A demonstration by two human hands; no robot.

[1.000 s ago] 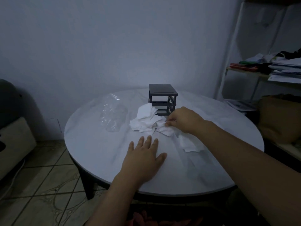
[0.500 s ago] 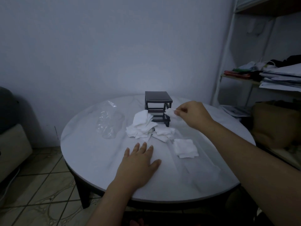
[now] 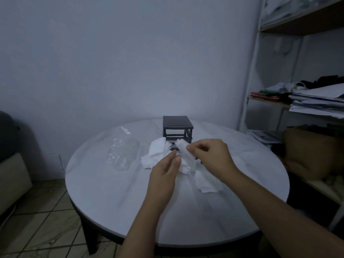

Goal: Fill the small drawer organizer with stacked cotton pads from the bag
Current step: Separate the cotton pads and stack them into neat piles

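Observation:
A small dark drawer organizer (image 3: 177, 128) stands at the far middle of the round white table (image 3: 115, 198). In front of it lies a loose pile of white cotton pads (image 3: 158, 155), and a separate pad stack (image 3: 208, 183) lies to the right. My right hand (image 3: 212, 157) is raised above the pile and pinches one cotton pad (image 3: 183, 148). My left hand (image 3: 165, 170) is lifted off the table, fingers straight, its tips close to that pad's lower edge. A clear plastic bag (image 3: 122, 151) lies crumpled on the left.
A white metal shelf unit (image 3: 255, 75) with stacked papers (image 3: 320, 101) stands to the right of the table. A brown box (image 3: 309, 151) sits below it. A beige cushion (image 3: 13, 181) is at the left, over tiled floor (image 3: 42, 220).
My right hand has picked a pad from the pile and drawn it back toward me. My left hand has lifted off the table and risen to meet it.

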